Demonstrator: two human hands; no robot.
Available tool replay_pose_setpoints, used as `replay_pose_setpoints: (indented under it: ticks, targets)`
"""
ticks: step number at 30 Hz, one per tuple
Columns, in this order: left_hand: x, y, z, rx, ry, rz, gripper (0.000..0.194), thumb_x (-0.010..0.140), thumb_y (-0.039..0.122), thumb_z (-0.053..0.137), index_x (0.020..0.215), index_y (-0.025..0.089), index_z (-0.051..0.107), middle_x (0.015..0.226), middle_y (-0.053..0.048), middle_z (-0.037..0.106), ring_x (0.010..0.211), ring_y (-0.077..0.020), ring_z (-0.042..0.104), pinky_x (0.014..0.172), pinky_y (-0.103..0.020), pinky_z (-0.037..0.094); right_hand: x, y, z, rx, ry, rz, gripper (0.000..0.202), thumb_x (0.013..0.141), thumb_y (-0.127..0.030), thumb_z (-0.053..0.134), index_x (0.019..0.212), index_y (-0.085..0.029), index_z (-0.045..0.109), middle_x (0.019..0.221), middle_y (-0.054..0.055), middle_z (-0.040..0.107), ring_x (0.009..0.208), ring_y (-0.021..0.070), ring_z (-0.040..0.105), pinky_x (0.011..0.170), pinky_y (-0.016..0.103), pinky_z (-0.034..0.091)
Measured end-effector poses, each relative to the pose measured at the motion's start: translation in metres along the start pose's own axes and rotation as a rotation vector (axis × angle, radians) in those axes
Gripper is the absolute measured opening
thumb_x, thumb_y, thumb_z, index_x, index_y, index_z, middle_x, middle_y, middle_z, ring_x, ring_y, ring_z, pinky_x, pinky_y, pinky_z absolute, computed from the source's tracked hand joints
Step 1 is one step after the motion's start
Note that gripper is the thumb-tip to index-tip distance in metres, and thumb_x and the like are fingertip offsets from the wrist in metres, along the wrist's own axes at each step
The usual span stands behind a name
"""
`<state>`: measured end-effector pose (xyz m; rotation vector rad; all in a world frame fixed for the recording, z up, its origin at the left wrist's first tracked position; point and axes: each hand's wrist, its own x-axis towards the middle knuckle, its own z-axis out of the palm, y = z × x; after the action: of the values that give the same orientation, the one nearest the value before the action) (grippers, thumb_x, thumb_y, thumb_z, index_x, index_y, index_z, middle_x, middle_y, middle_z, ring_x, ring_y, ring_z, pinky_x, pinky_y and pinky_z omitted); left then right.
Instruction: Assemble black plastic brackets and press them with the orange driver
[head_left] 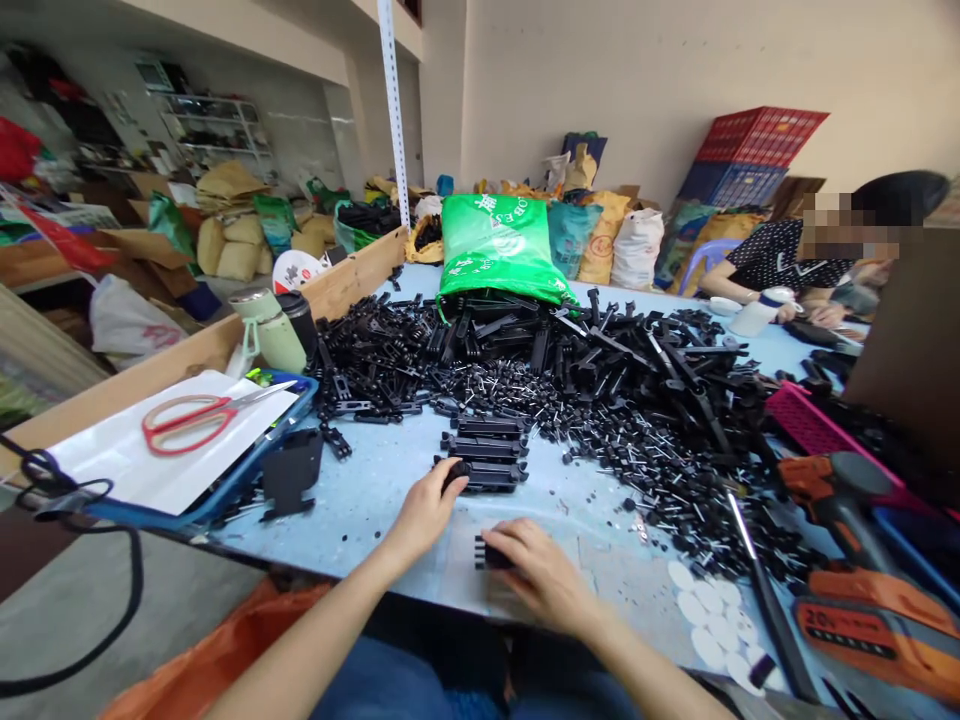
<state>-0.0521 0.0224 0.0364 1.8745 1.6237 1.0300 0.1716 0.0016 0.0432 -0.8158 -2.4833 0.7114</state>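
Observation:
My left hand [429, 505] has its fingers closed on a small black part [456, 472] at the left end of a row of long black parts [491, 448] lying side by side on the blue table [375, 490]. Nearer the table's front edge, my right hand [529, 565] grips a black toothed part [491, 552], whose prongs point left. Behind the row lies a heap of small black parts with metal pins [517, 390]. Larger black pieces [600, 360] are piled behind that, in front of a green bag [499, 245].
Red scissors [191, 425] lie on a white sheet over a blue tray [180, 522] at the left, by a green bottle [277, 335]. An orange drill [874, 600], a black-handled tool [772, 600] and white discs [709, 610] lie at right. A person [780, 250] sits at far right.

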Motion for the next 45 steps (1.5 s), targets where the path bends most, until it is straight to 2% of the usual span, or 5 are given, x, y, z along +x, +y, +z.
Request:
replay_pose_setpoints:
  ticks: [10,20,27,34,45]
  targets:
    - [-0.035,0.014,0.003,-0.226,-0.028,-0.191,0.041,0.089,0.036,0.040,0.125,0.019,0.050,0.094,-0.006,0.060,0.057,-0.0110,0.056,0.064,-0.029,0.050,-0.073,0.046,-0.050,-0.138,-0.075,0.290,0.042,0.076,-0.029,0.059,0.117,-0.022,0.055,0.111,0.010,0.056,0.106,0.0260,0.050,0.097,0.046,0.035]
    - [-0.044,0.066,0.043,-0.348,0.008,-0.138,0.038,0.087,0.032,0.045,0.122,0.019,0.054,0.105,-0.008,0.060,0.094,-0.0184,0.057,0.087,-0.034,0.044,-0.007,0.013,0.009,0.770,0.237,0.511,0.057,0.090,-0.052,0.033,0.138,-0.022,0.032,0.064,0.001,0.055,0.051,0.0140,0.052,0.051,0.029,0.048]
    - [-0.047,0.070,0.033,-0.142,-0.090,-0.033,0.035,0.088,0.031,0.044,0.120,0.021,0.057,0.087,-0.006,0.058,0.082,-0.0177,0.056,0.076,-0.032,0.046,-0.023,0.020,-0.025,0.373,0.147,0.255,0.048,0.090,-0.043,0.043,0.135,-0.027,0.039,0.097,0.006,0.056,0.072,0.0131,0.054,0.074,0.032,0.048]
    - [-0.019,0.092,0.019,-0.239,0.365,-0.023,0.037,0.091,0.031,0.039,0.125,0.019,0.051,0.093,-0.006,0.054,0.079,-0.0139,0.055,0.074,-0.027,0.044,-0.027,-0.026,0.021,0.336,0.005,0.154,0.044,0.090,-0.043,0.042,0.132,-0.029,0.045,0.093,0.005,0.058,0.082,0.0179,0.055,0.077,0.031,0.046]
    - [-0.036,0.092,0.019,-0.281,-0.014,0.013,0.034,0.089,0.030,0.045,0.120,0.020,0.056,0.094,-0.006,0.059,0.087,-0.0161,0.057,0.079,-0.028,0.045,-0.008,-0.012,-0.024,0.849,0.323,0.413,0.052,0.091,-0.042,0.041,0.139,-0.025,0.031,0.073,0.000,0.057,0.057,0.0113,0.058,0.059,0.028,0.048]
